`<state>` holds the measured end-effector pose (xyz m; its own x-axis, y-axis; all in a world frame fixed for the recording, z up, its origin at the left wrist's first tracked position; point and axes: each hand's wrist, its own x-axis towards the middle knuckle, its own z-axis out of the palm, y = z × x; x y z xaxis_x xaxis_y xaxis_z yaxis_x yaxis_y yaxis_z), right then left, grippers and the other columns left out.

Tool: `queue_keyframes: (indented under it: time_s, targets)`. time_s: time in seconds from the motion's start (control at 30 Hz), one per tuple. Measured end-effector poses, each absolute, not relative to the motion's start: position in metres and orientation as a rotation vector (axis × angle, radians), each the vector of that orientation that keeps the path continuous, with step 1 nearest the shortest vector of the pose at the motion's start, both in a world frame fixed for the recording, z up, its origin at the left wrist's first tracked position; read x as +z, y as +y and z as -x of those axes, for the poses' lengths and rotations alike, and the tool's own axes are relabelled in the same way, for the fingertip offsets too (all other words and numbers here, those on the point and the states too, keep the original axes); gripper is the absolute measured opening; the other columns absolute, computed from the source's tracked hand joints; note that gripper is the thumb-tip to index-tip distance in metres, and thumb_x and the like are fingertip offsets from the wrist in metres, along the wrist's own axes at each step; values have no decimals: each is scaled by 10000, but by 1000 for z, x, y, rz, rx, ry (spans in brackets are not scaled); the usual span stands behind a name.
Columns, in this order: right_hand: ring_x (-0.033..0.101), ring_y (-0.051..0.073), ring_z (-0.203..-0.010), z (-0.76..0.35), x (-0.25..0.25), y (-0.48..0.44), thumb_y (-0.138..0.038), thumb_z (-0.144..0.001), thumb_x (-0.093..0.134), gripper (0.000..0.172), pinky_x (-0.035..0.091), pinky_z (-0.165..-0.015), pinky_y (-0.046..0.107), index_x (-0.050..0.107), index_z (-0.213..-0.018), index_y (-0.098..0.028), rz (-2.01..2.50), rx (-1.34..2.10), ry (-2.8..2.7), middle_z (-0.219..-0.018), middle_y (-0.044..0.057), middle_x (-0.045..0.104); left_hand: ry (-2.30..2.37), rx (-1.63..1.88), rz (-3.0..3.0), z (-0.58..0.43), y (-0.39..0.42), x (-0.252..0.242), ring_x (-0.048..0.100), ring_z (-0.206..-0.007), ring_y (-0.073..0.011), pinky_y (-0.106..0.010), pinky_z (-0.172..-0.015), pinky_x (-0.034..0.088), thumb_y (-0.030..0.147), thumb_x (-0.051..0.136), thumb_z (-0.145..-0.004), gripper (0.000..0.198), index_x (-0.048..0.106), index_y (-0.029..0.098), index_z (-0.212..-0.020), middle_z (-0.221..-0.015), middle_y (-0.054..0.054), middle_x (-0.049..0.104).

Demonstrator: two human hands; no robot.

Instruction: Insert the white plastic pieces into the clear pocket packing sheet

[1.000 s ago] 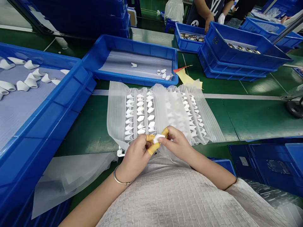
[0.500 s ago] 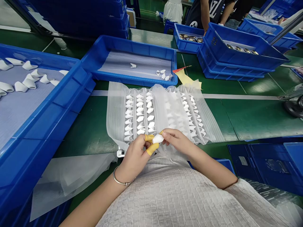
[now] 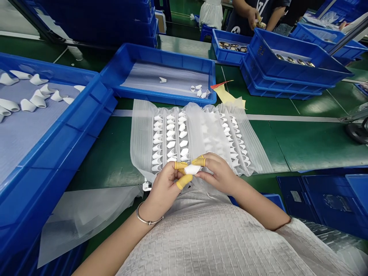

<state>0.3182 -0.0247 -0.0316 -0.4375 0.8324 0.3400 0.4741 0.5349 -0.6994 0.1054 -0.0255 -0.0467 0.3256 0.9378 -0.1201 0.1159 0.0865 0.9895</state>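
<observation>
Between my two hands is a small white tapered, tube-like part [image 3: 192, 169]. My left hand [image 3: 168, 179] pinches its left end, with yellow finger cots on thumb and fingers. My right hand [image 3: 217, 171] grips its right end between a yellow-cotted finger on top and the bare thumb below. Just beyond the hands lies a translucent foam sheet [image 3: 140, 138] on the green bench. Rows of similar white parts [image 3: 171, 144] rest along its folds, and some show only faintly through a folded-over layer.
A blue tray [image 3: 161, 57] behind the sheet holds several small white parts. Larger white pieces [image 3: 38, 100] lie in a blue bin [image 3: 83, 111] at left. Stacked blue crates [image 3: 287, 65] stand at back right. A co-worker [image 3: 255, 15] handles a shiny piece behind them.
My right hand has shifted its hold, its yellow-cotted finger now over the top of the white part, which has turned slightly. The co-worker's hand has risen with a shiny piece.
</observation>
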Motion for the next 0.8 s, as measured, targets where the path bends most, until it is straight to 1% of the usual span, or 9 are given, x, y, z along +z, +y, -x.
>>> queue_keyframes:
  time_s: [0.13,0.27,0.37,0.47,0.53,0.63,0.7,0.73,0.8]
  targets:
    - [628,244,-968,-316,-35,-26,-351,-1008,568,212,520,-832,407,626,-1172,-230,1062,604,-2128,-1042,95,690,1101,856,-1388,-104,-26,-46,578,-628,-122,-243,-575,482,345,697,-862,198,591,199,-942,-720,25,604]
    - [623,244,-972,-312,-38,-28,-379,-990,596,220,520,-838,407,638,-1150,-234,1111,718,-2072,-1035,92,671,1183,897,-1573,-105,-29,-39,552,-601,-120,-245,-559,464,301,683,-838,137,604,197,-877,-686,33,566]
    - [614,222,-940,-311,-37,-28,-351,-969,627,219,517,-833,385,650,-1154,-236,1122,906,-2001,-1012,72,655,1224,884,-1757,-105,-29,-35,534,-583,-121,-252,-545,443,270,657,-839,96,600,194,-829,-673,34,543]
    - [601,192,-913,-313,-33,-26,-335,-954,639,201,508,-841,355,674,-1125,-234,1127,1192,-1895,-1012,53,644,1228,876,-1937,-104,-29,-35,519,-582,-126,-267,-555,431,238,626,-852,57,589,198,-835,-669,35,529]
    - [596,178,-889,-315,-31,-23,-368,-958,624,192,501,-823,338,689,-1055,-216,1099,1420,-1776,-983,42,644,1191,888,-2057,-103,-29,-38,517,-588,-134,-277,-568,430,227,606,-864,64,570,201,-819,-666,32,525]
    - [576,158,-790,-318,-33,-16,-443,-942,630,265,480,-748,313,672,-903,-184,1076,1682,-1592,-838,11,618,1112,878,-2182,-102,-28,-41,540,-620,-151,-295,-595,444,221,575,-889,100,550,201,-794,-686,13,542]
    - [556,149,-754,-322,-36,-11,-454,-908,673,278,468,-724,304,652,-848,-184,1110,1688,-1533,-795,-5,586,1108,846,-2171,-100,-26,-42,565,-658,-160,-306,-620,467,235,577,-910,57,578,196,-868,-752,-7,588]
    - [551,148,-761,-324,-37,-8,-435,-901,686,258,465,-727,302,653,-839,-186,1150,1612,-1539,-803,-5,570,1126,843,-2130,-98,-26,-42,573,-674,-161,-310,-635,481,248,586,-918,59,593,195,-943,-796,-14,609]
    - [533,148,-774,-329,-42,-1,-360,-916,673,197,451,-727,299,663,-818,-190,1283,1354,-1620,-826,-1,525,1172,872,-2020,-94,-24,-41,583,-695,-154,-316,-672,506,277,611,-928,191,585,207,-1104,-870,-16,631]
